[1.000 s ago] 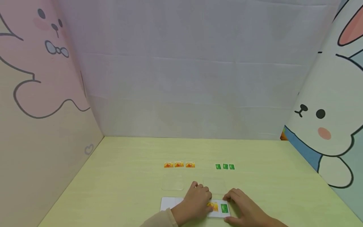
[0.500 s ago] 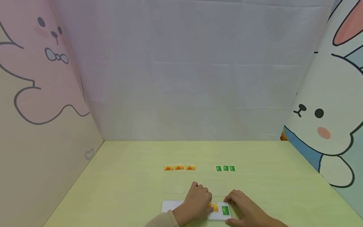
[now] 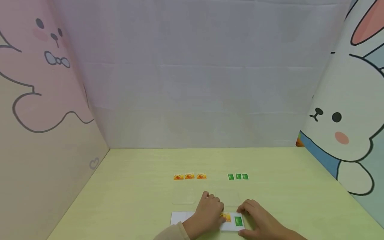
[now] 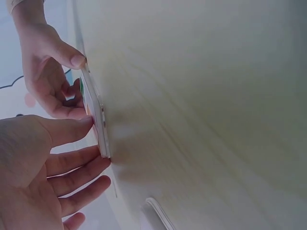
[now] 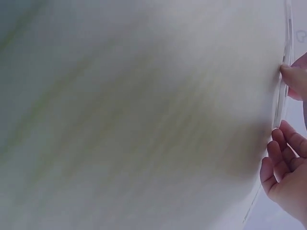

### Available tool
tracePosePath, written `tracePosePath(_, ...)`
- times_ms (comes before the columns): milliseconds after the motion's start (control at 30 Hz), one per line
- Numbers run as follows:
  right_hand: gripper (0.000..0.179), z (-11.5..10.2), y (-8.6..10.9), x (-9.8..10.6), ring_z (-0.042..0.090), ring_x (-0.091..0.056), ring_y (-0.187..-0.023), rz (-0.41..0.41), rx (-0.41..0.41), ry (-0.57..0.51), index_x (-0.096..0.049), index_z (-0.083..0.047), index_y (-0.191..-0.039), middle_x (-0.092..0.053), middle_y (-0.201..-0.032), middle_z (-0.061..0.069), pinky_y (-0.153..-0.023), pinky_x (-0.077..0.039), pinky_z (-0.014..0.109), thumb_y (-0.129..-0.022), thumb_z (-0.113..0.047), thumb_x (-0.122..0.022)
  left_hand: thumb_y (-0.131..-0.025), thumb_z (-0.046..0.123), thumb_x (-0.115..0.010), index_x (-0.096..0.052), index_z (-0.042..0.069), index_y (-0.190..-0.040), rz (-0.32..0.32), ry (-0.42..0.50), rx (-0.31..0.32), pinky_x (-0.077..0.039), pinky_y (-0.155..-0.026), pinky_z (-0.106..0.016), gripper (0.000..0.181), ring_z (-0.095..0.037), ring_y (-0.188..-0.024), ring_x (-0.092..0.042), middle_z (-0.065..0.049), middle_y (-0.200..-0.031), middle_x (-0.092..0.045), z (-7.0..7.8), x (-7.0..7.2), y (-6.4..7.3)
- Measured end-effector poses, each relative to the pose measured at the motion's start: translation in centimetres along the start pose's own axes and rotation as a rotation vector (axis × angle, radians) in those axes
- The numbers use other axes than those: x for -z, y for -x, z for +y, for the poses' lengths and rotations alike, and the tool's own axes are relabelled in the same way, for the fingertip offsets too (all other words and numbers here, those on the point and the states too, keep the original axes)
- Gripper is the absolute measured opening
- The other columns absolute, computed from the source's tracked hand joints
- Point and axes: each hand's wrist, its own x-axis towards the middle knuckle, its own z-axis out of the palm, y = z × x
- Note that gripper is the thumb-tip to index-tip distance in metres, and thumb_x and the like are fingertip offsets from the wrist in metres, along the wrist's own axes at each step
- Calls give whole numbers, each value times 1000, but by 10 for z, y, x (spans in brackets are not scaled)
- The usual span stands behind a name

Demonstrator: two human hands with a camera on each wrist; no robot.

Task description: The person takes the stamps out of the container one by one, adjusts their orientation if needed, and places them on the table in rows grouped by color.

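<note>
A flat white rectangular case (image 3: 233, 227) with a visibly thick edge lies near the front of the table. On its face are a yellow-orange sticker (image 3: 226, 216), partly hidden, and a green sticker (image 3: 238, 221). My left hand (image 3: 206, 213) pinches its left end, the thumb pressed over the yellow-orange sticker; in the left wrist view, the other fingers of that left hand (image 4: 36, 167) meet the case's edge. My right hand (image 3: 261, 221) grips the right end, fingers at the far corner and thumb at the near one. The right wrist view catches only the case's narrow side (image 5: 280, 108).
Left of the hands lies a second white case (image 3: 181, 216), partly covered by the left arm. Beyond are two faint clear rectangular pieces, one on the left (image 3: 183, 196), one on the right (image 3: 231, 197). Further back sit three yellow-orange stickers (image 3: 189, 176) and three green stickers (image 3: 238, 176).
The head view has shifted slightly. Both hands keep the same hold on the white case, with no other visible movement.
</note>
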Motion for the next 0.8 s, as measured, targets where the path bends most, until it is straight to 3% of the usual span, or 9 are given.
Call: tracePosePath(800,51,-9,-5,9,-1,-48,-97,-74,-101,-46,-59,-24,-106,-53,-105,-18,-89,-48,25,-75,-61,-71,-82,47,-70,-71,23,-82,-23,51,30,-36,-90,-34,24,-9,-71,-48,9,-72,-59,0,4,1)
